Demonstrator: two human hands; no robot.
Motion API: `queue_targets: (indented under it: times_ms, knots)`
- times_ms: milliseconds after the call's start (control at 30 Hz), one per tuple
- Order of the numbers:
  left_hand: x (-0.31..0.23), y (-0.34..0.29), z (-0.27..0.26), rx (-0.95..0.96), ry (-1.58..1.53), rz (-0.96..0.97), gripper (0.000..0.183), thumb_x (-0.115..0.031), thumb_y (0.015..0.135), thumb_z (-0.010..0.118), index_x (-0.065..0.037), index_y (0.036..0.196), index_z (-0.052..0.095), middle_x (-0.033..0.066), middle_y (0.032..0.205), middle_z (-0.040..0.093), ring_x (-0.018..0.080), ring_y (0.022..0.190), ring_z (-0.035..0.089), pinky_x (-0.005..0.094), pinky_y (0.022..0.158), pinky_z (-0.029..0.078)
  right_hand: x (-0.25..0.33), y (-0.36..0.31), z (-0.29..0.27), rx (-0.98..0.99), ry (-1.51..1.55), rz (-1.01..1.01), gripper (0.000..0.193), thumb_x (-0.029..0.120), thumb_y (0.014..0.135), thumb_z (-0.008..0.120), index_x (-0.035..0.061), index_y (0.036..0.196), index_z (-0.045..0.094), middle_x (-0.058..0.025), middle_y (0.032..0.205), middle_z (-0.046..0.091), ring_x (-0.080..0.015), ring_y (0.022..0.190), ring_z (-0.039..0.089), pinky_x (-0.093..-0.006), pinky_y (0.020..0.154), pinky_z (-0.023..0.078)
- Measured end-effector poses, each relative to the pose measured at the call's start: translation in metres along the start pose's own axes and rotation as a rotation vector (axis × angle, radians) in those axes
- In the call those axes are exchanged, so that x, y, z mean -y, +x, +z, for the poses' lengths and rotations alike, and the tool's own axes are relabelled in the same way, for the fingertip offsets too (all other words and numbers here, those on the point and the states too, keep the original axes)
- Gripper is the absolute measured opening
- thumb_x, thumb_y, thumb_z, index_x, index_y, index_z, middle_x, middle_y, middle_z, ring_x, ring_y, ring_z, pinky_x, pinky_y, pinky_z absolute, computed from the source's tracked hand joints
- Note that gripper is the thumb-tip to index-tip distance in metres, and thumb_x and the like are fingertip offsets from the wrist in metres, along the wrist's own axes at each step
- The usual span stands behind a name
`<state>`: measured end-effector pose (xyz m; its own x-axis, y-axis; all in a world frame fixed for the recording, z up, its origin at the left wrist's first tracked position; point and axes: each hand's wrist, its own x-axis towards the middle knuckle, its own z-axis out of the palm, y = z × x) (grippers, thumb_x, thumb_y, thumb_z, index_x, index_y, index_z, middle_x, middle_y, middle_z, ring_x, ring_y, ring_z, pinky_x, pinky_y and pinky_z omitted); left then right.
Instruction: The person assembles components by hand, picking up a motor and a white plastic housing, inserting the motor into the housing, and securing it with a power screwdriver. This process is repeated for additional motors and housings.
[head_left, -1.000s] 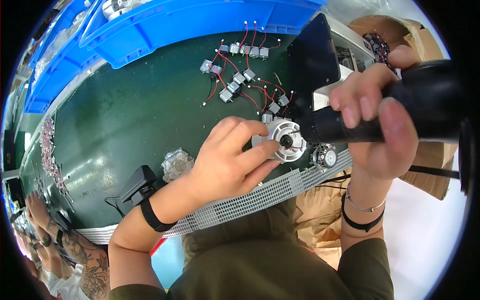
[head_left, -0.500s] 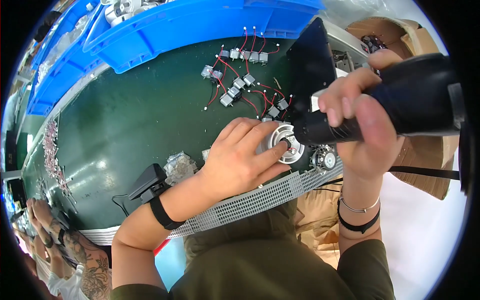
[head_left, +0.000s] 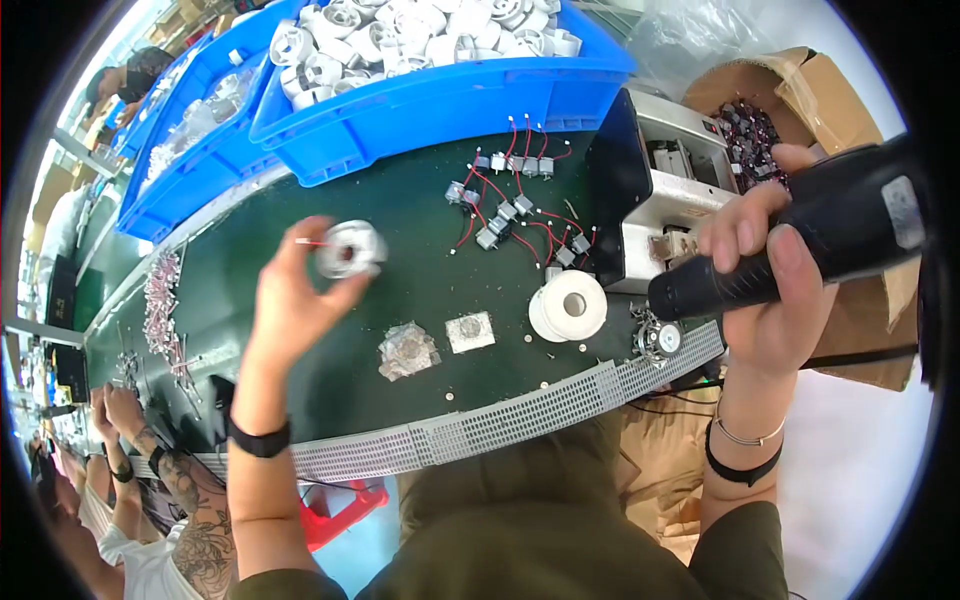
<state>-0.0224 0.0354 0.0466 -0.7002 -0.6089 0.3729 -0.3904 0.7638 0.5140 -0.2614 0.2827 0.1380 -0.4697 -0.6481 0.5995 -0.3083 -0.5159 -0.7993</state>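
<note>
My left hand (head_left: 295,295) is raised over the left part of the table. Its thumb and fingers grip a round white plastic housing (head_left: 352,250), slightly blurred, with a dark centre and a short red wire beside it. My right hand (head_left: 765,265) is wrapped round a black electric screwdriver (head_left: 720,280), its nose pointing left and down. Below that nose lies a round metal part (head_left: 658,338) with small dark bits around it. Left of it stands a white cylinder (head_left: 568,306) with a hole in its top. Several small silver motors (head_left: 506,211) with red wires lie beyond it.
A blue bin (head_left: 430,105) of white plastic parts stands at the back, another blue bin to its left. A metal machine (head_left: 650,180) and a cardboard box (head_left: 820,105) stand right. Perforated grey strip (head_left: 450,435) lines the front edge. Another person's tattooed arm (head_left: 190,500) is at left.
My left hand has lifted the white housing off the white cylinder and carried it left. The screwdriver has moved right, away from the housing. The view has shifted, showing more of the bins.
</note>
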Motion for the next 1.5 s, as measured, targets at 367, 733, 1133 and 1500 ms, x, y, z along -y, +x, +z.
queue_targets:
  times_ms: [367,733,1133,1500]
  knots:
    - [-0.046,0.036,0.027,0.013,-0.1,-0.039,0.019,-0.024,0.08,0.067,-0.006,0.086,0.068,0.0133,0.083,0.067,0.0285,0.074,0.065,0.0359,0.067,0.051,-0.025,0.016,0.019,-0.112,-0.07,0.15,0.049,0.006,0.079,0.061,-0.0058,0.122,0.039,-0.0103,0.081,0.057,-0.0172,0.069,0.054,-0.032,0.067,0.046]
    - [-0.041,0.045,0.093,0.094,0.018,0.106,0.029,-0.023,0.07,0.075,-0.004,0.089,0.064,0.009,0.079,0.06,0.0254,0.073,0.061,0.0329,0.062,0.05,-0.042,-0.019,0.037,-0.159,-0.694,-0.309,0.034,-0.001,0.08,0.059,-0.0036,0.112,0.05,-0.0122,0.101,0.055,-0.0184,0.089,0.053,-0.0305,0.081,0.044]
    - [-0.072,0.11,0.006,-0.23,-0.597,0.016,0.036,-0.01,0.075,0.071,0.001,0.107,0.059,0.0099,0.087,0.063,0.015,0.081,0.06,0.0288,0.068,0.05,-0.074,-0.029,0.048,-0.13,0.176,0.552,0.027,0.004,0.085,0.061,-0.0025,0.11,0.054,-0.0085,0.094,0.06,-0.0154,0.08,0.062,-0.0278,0.071,0.052]
    - [-0.061,0.196,0.022,-0.276,0.178,0.119,0.035,-0.027,0.076,0.07,0.0,0.095,0.062,0.0182,0.094,0.063,0.0332,0.086,0.062,0.04,0.074,0.05,-0.043,-0.048,0.03,-0.149,0.115,0.469,0.028,0.001,0.081,0.064,-0.0028,0.106,0.052,-0.0099,0.095,0.06,-0.0143,0.083,0.06,-0.0268,0.074,0.05]
